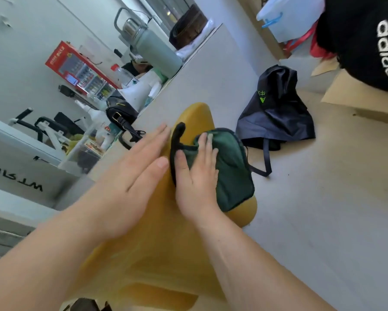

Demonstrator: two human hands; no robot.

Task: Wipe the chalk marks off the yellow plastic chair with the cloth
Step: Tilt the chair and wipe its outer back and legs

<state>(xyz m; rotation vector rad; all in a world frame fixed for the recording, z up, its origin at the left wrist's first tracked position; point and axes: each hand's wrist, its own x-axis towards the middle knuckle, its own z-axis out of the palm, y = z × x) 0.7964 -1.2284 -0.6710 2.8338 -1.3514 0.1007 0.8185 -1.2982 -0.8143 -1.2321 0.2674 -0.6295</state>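
One cloth — adidas bag

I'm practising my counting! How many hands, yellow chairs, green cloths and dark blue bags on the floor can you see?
Hands: 2 (left hand, right hand)
Yellow chair: 1
Green cloth: 1
Dark blue bag on the floor: 1
Total: 5

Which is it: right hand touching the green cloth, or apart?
Touching. The head view shows the right hand pressed flat on the cloth, fingers overlapping it.
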